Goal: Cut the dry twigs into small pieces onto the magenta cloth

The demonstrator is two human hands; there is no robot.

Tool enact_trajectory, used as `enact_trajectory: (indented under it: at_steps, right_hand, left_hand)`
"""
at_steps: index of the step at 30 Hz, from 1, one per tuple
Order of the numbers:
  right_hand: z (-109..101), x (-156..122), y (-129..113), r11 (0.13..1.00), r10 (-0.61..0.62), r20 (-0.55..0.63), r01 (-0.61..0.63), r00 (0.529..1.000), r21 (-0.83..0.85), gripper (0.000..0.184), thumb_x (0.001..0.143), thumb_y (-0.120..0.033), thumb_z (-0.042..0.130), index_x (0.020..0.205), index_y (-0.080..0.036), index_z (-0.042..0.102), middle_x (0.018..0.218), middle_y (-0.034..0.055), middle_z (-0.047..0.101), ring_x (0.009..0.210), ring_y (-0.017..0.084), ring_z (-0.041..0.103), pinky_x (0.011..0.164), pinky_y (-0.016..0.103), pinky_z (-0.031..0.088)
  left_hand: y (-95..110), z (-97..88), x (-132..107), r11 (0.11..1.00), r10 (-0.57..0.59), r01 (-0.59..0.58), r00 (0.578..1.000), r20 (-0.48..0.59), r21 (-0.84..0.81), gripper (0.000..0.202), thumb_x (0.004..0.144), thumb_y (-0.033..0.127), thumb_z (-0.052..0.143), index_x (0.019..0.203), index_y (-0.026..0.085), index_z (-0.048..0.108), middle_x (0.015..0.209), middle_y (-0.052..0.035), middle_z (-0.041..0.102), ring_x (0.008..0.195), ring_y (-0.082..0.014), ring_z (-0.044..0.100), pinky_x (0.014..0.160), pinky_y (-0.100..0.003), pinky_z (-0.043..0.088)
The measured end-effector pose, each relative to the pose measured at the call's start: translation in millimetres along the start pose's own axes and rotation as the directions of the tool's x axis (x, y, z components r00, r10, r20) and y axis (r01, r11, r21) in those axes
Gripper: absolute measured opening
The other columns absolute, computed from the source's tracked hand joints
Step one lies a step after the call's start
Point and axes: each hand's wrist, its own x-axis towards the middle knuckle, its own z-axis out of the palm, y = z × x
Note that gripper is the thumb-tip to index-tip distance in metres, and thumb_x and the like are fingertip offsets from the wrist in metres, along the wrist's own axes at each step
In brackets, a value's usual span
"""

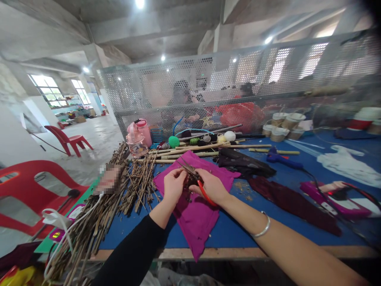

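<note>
Over a magenta cloth (196,226), my two hands work close together. My right hand (212,186) is closed around red-handled scissors (206,194), whose metal blades point up and to the left, slightly apart. Thumb and fingers of my left hand (173,186) are pinched at the near side of a small dark brown clump (190,182) that looks like dried plant bits. The clump lies between both hands, partly hidden by the fingers and blades. A few dark crumbs have dropped onto the cloth below it.
Dry twigs (139,178) lie in heaps at the left. Bamboo sticks (190,149), yarn balls (174,141) and a pink jug (138,139) stand behind the cloth. Dark fabric (291,202), a blue glue gun (282,159) and paper cups (279,133) are right. People sit beyond a perforated screen (143,87).
</note>
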Motion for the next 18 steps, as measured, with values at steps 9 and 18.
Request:
enact_trajectory:
  at_steps: [9, 18]
  right_hand:
    - [0.3, 0.5, 2.2, 0.999, -0.010, 0.014, 0.010, 1.000, 0.038, 0.043, 0.077, -0.047, 0.056, 0.110, -0.020, 0.053, 0.099, 0.0083, 0.062, 0.092, 0.022, 0.058, 0.079, 0.033, 0.044]
    - [-1.9, 0.9, -5.6, 0.997, -0.029, -0.028, 0.030, 0.999, 0.065, 0.043, 0.072, -0.044, 0.062, 0.106, -0.020, 0.053, 0.100, 0.0082, 0.060, 0.089, 0.022, 0.057, 0.076, 0.033, 0.044]
  left_hand:
    - [-0.6, -3.2, 0.3, 0.982, 0.111, -0.117, 0.993, 0.046, 0.146, 0.019, 0.067, 0.024, 0.061, 0.080, 0.013, 0.069, 0.075, -0.0066, 0.069, 0.063, -0.0144, 0.060, 0.059, -0.023, 0.046]
    - [2.8, 4.0, -4.6, 1.000, -0.022, 0.023, 0.996, 0.081, -0.011, 0.018, 0.069, 0.029, 0.060, 0.076, 0.013, 0.066, 0.063, -0.0023, 0.063, 0.049, -0.0081, 0.053, 0.048, -0.018, 0.041]
